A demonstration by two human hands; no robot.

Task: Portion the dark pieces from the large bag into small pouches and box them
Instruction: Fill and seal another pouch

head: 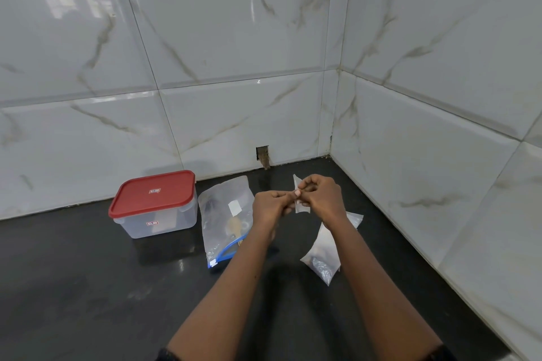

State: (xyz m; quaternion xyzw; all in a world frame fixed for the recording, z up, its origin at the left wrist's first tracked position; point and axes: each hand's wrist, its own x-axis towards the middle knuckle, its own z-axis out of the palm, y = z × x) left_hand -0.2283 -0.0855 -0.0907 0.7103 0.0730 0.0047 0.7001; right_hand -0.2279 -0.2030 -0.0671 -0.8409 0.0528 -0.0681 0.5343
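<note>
- Pinching a small pouch (299,209) between them, both hands hold it in the air just to the right of the large zip bag (225,214).
- The left hand (268,206) has its fingers curled, fingertips and thumb closed on the pouch's near edge.
- The right hand (322,198) is curled too and grips the same pouch from the other side. One clear corner pokes up above its knuckles.
- Whether the pouch holds anything is hard to tell, since the fingers cover most of it.
- The large zip bag lies flat on the black counter (88,287), blue zip end toward the person. It has a white label on top and a few dark and tan bits inside.
- Left of the large zip bag, close beside it, stands a clear box (158,223) with its red lid (154,193) on.
- Right of the large zip bag, beyond the hands and partly under the right forearm, lies a second clear bag (321,258) with greyish contents bunched at its near end.
- Behind the large zip bag, the marbled wall tiles (234,111) meet the counter, with a small broken hole (263,155) in the bottom row.
</note>
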